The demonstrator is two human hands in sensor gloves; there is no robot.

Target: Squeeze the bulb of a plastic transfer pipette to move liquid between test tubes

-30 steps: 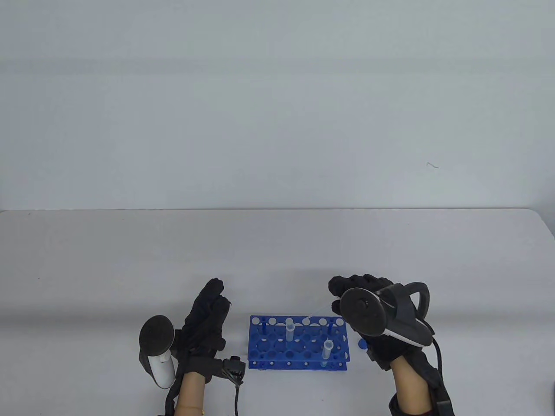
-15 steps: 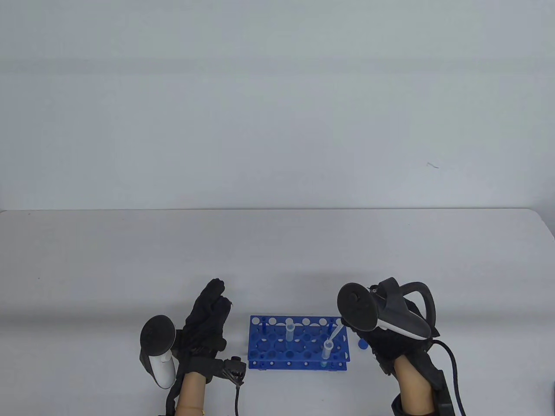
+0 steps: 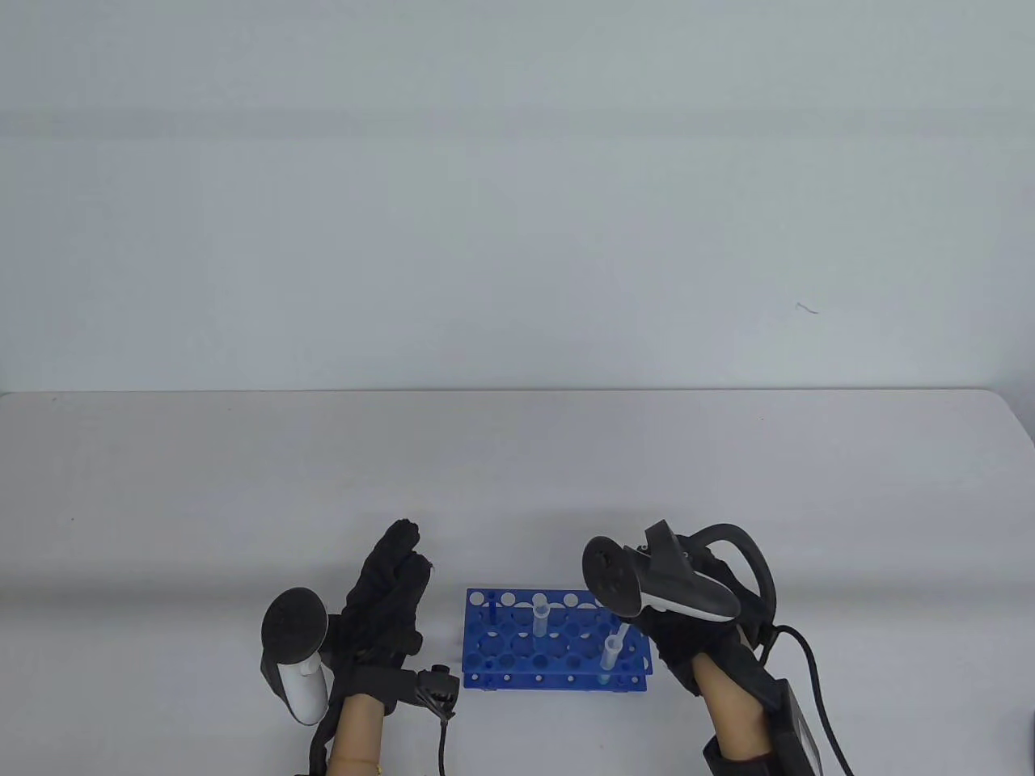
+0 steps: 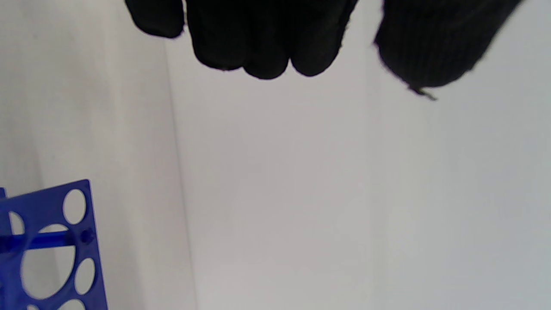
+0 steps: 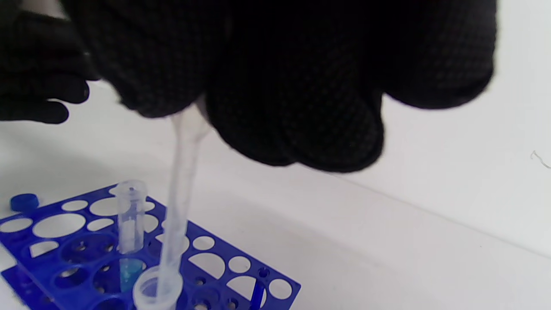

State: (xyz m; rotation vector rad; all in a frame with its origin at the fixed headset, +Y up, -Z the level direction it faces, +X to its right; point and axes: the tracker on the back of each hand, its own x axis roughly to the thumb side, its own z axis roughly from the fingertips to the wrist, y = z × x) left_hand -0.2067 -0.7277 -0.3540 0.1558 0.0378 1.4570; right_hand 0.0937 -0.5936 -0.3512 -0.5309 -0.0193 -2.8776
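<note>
A blue test tube rack (image 3: 517, 647) stands near the table's front edge with two clear tubes in it. One tube (image 3: 540, 616) is in the back row, the other (image 3: 612, 656) at the front right. My right hand (image 3: 687, 626) is above the rack's right end and grips a clear plastic pipette (image 5: 181, 189). Its stem (image 3: 622, 631) runs down into the mouth of the front right tube (image 5: 157, 288). The other tube (image 5: 129, 219) has blue liquid at its bottom. The bulb is hidden in my fist. My left hand (image 3: 388, 598) lies open and empty left of the rack.
A small blue cap (image 5: 24, 201) lies on the table beside the rack. The rack's corner (image 4: 47, 241) shows in the left wrist view, below my left fingers (image 4: 258, 38). The white table (image 3: 517, 469) ends at a pale wall behind.
My right hand has moved left and lower over the rack. The pipette tip has swung from near the back tube to the front right tube and now stands steeper in it. The left hand has not moved.
</note>
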